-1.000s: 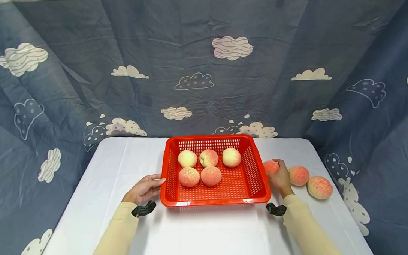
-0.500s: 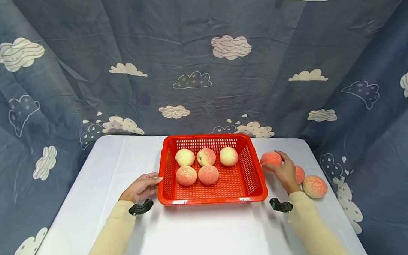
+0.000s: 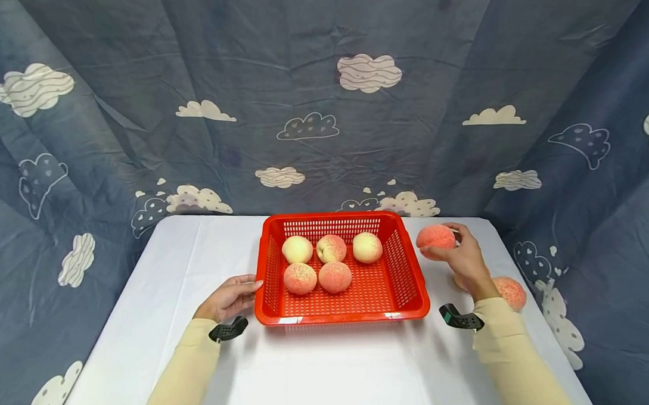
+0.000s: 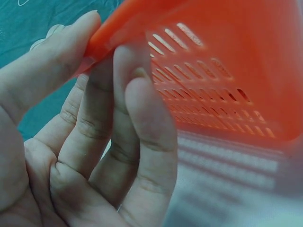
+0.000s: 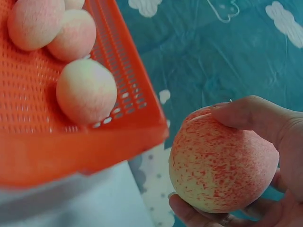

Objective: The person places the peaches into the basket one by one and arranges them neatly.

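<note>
My left hand (image 3: 231, 298) pinches the left rim of a red plastic basket (image 3: 341, 318), thumb over the rim and fingers curled beneath it, as the left wrist view shows. In my right hand (image 3: 468, 263) is a pinkish-red peach (image 3: 435, 237), gripped between thumb and fingers just right of the basket. Seen from the right wrist, this peach (image 5: 218, 165) has red speckles over pale yellow and is apart from the basket wall. Several peaches lie inside the basket, including a pale yellow peach (image 3: 367, 247) at the back right and a pink peach (image 3: 335, 277) in front.
Right of the basket, a speckled peach (image 3: 510, 292) rests on the white-covered table (image 3: 330, 375), partly behind my right forearm. Another peach (image 3: 459, 281) is mostly hidden by my right hand. A dark blue cloth (image 3: 298, 60) with cloud prints hangs behind the table.
My right hand has moved right and toward the back with the peach, away from the basket's right side. My left hand stays at the basket rim.
</note>
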A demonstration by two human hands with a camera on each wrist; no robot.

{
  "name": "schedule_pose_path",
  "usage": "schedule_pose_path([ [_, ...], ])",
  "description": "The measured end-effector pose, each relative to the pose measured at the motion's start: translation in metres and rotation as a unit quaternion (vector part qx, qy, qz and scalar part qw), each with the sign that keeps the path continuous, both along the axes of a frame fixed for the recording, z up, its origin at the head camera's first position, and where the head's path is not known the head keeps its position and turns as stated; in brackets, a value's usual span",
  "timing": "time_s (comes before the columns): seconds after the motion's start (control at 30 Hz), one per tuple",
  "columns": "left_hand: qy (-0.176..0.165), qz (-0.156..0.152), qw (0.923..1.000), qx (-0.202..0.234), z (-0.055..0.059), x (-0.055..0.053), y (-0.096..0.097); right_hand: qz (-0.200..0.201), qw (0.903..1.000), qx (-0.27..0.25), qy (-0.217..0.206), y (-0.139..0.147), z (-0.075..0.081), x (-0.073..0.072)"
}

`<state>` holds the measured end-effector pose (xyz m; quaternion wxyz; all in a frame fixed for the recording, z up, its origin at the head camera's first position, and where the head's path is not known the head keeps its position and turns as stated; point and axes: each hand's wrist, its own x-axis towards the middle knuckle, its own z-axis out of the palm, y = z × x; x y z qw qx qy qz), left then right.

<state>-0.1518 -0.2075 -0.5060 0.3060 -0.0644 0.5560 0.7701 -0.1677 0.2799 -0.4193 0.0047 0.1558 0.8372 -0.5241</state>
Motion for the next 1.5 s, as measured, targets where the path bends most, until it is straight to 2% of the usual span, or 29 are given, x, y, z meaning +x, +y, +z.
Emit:
schedule_pose_path([
  [0.23, 0.003, -0.003, 1.0, 0.005, 0.001, 0.001, 0.0, 0.056, 0.9976, 0.029, 0.027, -0.016, 0.006, -0.001],
  [0.47, 0.003, 0.0, 1.0, 0.003, 0.0, 0.0, 0.001, 0.112, 0.9929, 0.015, 0.037, -0.04, 0.004, -0.01],
  [0.8, 0.004, -0.003, 0.9999, 0.012, 0.0, 0.002, 0.001, 0.167, 0.9854, 0.024, 0.021, -0.069, -0.016, -0.018],
  [1.03, 0.003, 0.004, 0.9999, -0.013, 0.002, 0.001, 0.0, 0.187, 0.9814, 0.043, -0.005, -0.085, -0.036, -0.023],
  [1.27, 0.007, 0.005, 1.0, -0.003, 0.001, -0.001, 0.0, 0.216, 0.9748, 0.052, -0.024, -0.091, -0.051, -0.026],
  [1.5, 0.002, 0.008, 1.0, -0.003, -0.002, 0.0, 0.0, 0.246, 0.9679, 0.044, -0.028, -0.093, -0.057, -0.022],
])
